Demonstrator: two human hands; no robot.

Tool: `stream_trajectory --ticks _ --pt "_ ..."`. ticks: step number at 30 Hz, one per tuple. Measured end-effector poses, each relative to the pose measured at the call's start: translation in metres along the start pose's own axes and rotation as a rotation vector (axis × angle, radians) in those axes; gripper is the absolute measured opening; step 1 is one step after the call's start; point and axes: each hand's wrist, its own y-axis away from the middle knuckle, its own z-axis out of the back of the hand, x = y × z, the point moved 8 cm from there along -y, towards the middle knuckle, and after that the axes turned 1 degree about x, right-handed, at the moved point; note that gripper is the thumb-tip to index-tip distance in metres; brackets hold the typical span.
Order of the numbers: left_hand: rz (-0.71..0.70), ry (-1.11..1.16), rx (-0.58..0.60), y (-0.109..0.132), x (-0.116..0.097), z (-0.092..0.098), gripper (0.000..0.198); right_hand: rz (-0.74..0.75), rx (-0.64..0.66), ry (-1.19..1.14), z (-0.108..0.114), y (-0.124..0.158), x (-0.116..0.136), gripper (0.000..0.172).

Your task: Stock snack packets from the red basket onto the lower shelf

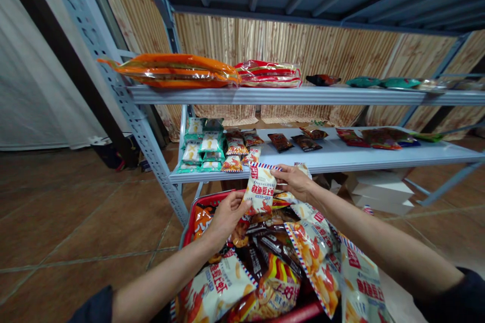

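Note:
A small white snack bag [261, 191] with red lettering and a striped top edge is held up in front of me. My left hand [228, 214] pinches its lower left side, while my right hand [293, 180] grips the upper right corner. Below both hands is a red basket [303, 311] heaped with snack bags, among them a larger white bag [217, 287], a yellow-and-red bag [280, 285] and an orange-and-white bag [316, 257]. Just beyond the held bag, stacked orange-and-white snack packs [232, 163] sit at the front of the lower shelf [326, 162].
Green-and-white packs [200, 149] are stacked at the lower shelf's left end; dark brown packs [280, 142] lie further right. The upper shelf [212, 95] carries an orange package [178, 70] and a red-striped one [268, 74]. A perforated metal post [142, 133] rises at left. White boxes [379, 192] stand underneath.

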Motion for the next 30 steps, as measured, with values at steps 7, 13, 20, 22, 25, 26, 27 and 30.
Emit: stream_trajectory --ticks 7,13,20,22,25,26,27,30 --pt "-0.034 0.086 0.035 -0.018 -0.030 -0.003 0.041 0.079 0.008 0.110 -0.015 0.001 0.012 0.030" --pt "-0.015 0.176 -0.036 -0.029 -0.022 -0.001 0.044 0.146 0.028 0.122 -0.028 0.003 0.018 0.029" --pt "-0.040 0.261 -0.185 -0.030 -0.026 0.014 0.036 -0.026 0.249 0.023 -0.044 0.022 -0.006 0.053" --pt "-0.056 0.271 -0.202 -0.030 -0.029 0.016 0.033 -0.031 0.315 -0.008 -0.049 0.026 -0.016 0.058" --pt "-0.057 0.275 -0.207 -0.031 -0.029 0.018 0.031 -0.051 0.374 -0.036 -0.055 0.030 -0.031 0.055" --pt "-0.052 0.278 -0.207 -0.031 -0.028 0.019 0.031 -0.052 0.379 -0.036 -0.055 0.030 -0.034 0.053" --pt "-0.044 0.284 -0.209 -0.031 -0.027 0.019 0.032 -0.047 0.375 -0.031 -0.055 0.030 -0.036 0.052" --pt "-0.032 0.310 -0.209 -0.031 -0.027 0.018 0.032 -0.027 0.340 -0.021 -0.051 0.031 -0.037 0.053"
